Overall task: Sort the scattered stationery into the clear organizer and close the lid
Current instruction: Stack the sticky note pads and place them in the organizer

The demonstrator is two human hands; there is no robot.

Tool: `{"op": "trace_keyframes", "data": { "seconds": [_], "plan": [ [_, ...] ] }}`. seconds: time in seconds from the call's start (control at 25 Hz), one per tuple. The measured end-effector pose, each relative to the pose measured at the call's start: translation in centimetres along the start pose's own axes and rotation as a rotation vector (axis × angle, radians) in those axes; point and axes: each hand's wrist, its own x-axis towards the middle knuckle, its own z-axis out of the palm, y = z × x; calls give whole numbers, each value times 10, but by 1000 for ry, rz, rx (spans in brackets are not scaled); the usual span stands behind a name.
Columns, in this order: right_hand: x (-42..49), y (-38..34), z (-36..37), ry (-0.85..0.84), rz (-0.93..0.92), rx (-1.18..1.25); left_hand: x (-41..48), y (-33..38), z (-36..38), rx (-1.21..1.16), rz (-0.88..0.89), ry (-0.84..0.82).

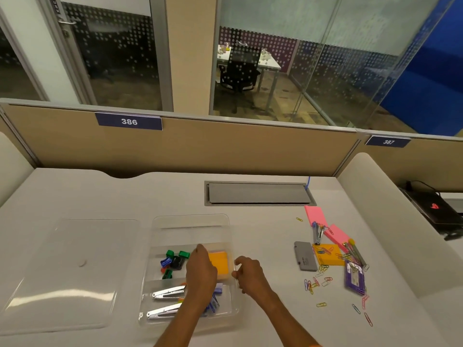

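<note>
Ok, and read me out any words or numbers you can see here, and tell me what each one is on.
"386": left blue plate on the desk partition.
"387": right blue plate on the next partition.
Grey case: small lettering, too small to read.
Purple card holder: label too blurred to read.
Laptop: red logo, no words legible.

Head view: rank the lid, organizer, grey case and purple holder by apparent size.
1. lid
2. organizer
3. grey case and purple holder: these look alike, so they are left unranked.
</note>
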Motion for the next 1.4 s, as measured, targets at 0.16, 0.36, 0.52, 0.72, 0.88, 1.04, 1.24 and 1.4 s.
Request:
{"op": "trace_keyframes", "data": {
  "seconds": [0.16,0.36,0.52,0.72,0.88,1.04,1.24,1.4],
  "plan": [
    [-8,4,-10,41,-52,-7,-4,16,7,-93,147,-30],
    [-11,28,-46,152,-33,36,-4,35,31,-112,302,-45],
    [-13,76,-92,265,35,72,-8,63,64,-94,377,-82],
    [-13,152,-152,366,142,100,-12,95,113,-126,415,-210],
    [-4,207,-198,480,234,54,-11,111,154,-90,429,-333],
    [19,243,-242,561,295,67,-7,128,188,-32,437,-415],
    [68,268,-283,543,284,74,17,157,218,7,420,-443],
    [112,279,-300,373,231,7,52,193,235,40,440,-411]
  ]
}}
